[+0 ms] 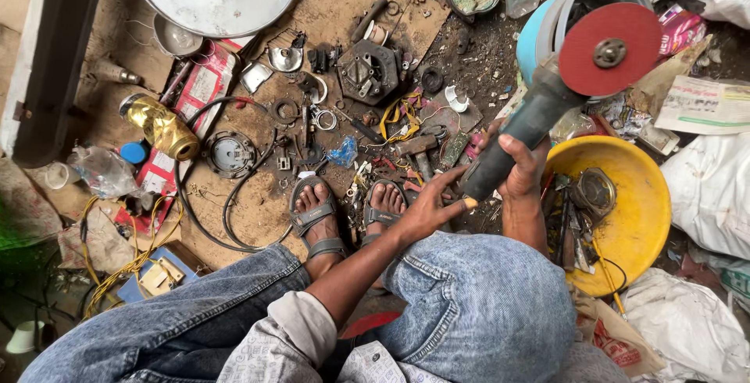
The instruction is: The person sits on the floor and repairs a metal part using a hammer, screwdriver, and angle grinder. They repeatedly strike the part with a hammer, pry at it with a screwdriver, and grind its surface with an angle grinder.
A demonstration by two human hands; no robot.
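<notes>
The right hand [522, 171] is wrapped tight around the grinder [539, 110] handle, red disc [609, 49] tipped up toward two o'clock – maybe so its face shows. The left hand [431, 205] is open, fingers touching the handle's end – steadying it, above the yellow bowl [648, 211] at three

Place: repair workshop — floor strewn with metal parts [367, 71], wires [226, 203], hammer [418, 149]
</notes>
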